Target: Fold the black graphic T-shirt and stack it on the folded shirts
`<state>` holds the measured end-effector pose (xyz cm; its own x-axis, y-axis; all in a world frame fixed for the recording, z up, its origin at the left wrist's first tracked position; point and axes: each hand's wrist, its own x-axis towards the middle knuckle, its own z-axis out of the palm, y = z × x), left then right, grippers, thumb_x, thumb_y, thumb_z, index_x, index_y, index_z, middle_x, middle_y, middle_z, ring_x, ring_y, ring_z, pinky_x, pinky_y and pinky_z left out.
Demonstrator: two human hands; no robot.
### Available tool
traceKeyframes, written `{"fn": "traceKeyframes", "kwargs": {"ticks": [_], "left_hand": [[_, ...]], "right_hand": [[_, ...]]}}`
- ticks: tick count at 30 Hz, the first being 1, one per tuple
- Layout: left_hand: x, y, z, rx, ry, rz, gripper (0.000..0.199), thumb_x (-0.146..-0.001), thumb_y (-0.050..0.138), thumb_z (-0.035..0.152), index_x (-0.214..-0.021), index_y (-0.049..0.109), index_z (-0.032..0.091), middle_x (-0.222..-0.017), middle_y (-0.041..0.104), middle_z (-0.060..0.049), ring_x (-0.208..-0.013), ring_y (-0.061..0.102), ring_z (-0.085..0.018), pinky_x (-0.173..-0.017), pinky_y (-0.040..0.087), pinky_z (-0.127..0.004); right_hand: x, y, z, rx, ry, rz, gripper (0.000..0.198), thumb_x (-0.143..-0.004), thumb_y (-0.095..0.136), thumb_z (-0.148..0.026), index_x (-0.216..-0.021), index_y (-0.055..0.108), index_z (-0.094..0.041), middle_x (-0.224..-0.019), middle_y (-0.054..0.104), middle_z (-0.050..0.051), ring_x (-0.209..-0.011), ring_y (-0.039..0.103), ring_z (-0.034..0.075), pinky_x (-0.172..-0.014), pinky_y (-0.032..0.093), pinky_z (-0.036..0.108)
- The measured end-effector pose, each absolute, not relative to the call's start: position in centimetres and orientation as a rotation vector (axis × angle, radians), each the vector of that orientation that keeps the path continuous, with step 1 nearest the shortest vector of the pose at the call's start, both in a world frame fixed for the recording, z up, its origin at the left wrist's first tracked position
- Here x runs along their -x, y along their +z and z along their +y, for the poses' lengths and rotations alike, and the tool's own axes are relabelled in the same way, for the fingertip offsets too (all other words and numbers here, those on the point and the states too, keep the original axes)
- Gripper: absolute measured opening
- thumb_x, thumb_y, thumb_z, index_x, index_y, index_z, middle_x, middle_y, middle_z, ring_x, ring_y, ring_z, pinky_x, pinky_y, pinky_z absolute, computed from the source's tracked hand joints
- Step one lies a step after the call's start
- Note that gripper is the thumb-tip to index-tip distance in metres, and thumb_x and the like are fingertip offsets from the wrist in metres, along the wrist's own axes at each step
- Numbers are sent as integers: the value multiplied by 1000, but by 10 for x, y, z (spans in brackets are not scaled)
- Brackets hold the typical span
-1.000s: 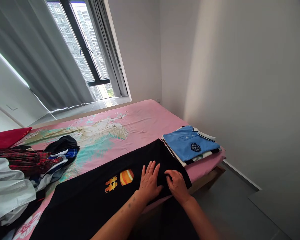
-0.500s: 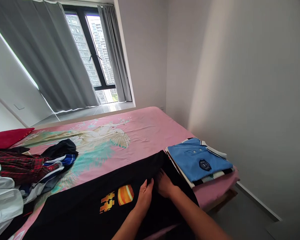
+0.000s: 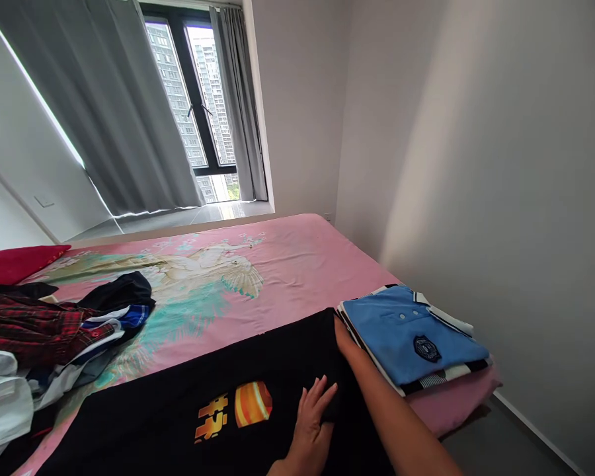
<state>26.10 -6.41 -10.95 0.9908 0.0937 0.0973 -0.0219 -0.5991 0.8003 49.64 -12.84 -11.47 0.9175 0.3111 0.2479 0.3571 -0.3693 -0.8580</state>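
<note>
A black shirt (image 3: pixel 178 410) with an orange print (image 3: pixel 252 403) lies spread flat along the near edge of the pink bed (image 3: pixel 297 264). My left hand (image 3: pixel 313 418) rests flat on it just right of the print, fingers apart, beside a small ridge of cloth. My right hand (image 3: pixel 344 338) reaches across to the shirt's far right corner and touches it next to the folded stack. Its fingers are mostly hidden against the dark cloth, so its grip is unclear.
A folded stack topped by a blue polo (image 3: pixel 406 330) sits at the bed's right corner, by the white wall (image 3: pixel 500 198). A loose pile of clothes (image 3: pixel 54 330) and a red pillow (image 3: pixel 14 261) lie at the left. Grey curtains (image 3: pixel 104 119) frame the window (image 3: pixel 198 106).
My right hand has slid away from the left hand toward the shirt's far corner. My left hand has drawn back toward me and spread flat. The view has tilted up and to the right.
</note>
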Motion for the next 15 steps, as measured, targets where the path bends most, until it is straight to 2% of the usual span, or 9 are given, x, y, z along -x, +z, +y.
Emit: {"fn": "traceKeyframes", "kwargs": {"ticks": [4,7,11,15], "left_hand": [[-260,-123,-71,-2455,208,-21,82,-64,43,-1,-137,37,37,-148,29,2,-138,23,-23,-112,17,-57],[-259,-128,-73,-2566,203,-65,90,-59,46,-1,-139,34,38,-150,23,0,-138,21,-26,-111,19,-59],[-257,-129,-74,-2598,197,-90,87,-64,51,4,-140,30,39,-150,21,-1,-139,19,-28,-111,18,-60],[-256,-129,-74,-2567,201,-103,76,-73,55,15,-140,29,40,-151,19,-1,-139,17,-28,-112,15,-59]], "right_hand": [[-503,-121,-127,1974,-9,-386,39,-86,37,-30,-112,61,-12,-101,66,10,-91,62,20,-79,51,32],[-509,-122,-125,2012,-30,-344,45,-80,41,-29,-118,56,-10,-110,63,12,-93,62,21,-80,51,32],[-508,-118,-121,2106,-115,-341,51,-72,40,-16,-122,51,-11,-117,58,13,-105,56,24,-95,43,39],[-481,-106,-106,2207,-242,-371,54,-75,39,-9,-128,45,-6,-130,45,21,-124,40,32,-103,31,47]]}}
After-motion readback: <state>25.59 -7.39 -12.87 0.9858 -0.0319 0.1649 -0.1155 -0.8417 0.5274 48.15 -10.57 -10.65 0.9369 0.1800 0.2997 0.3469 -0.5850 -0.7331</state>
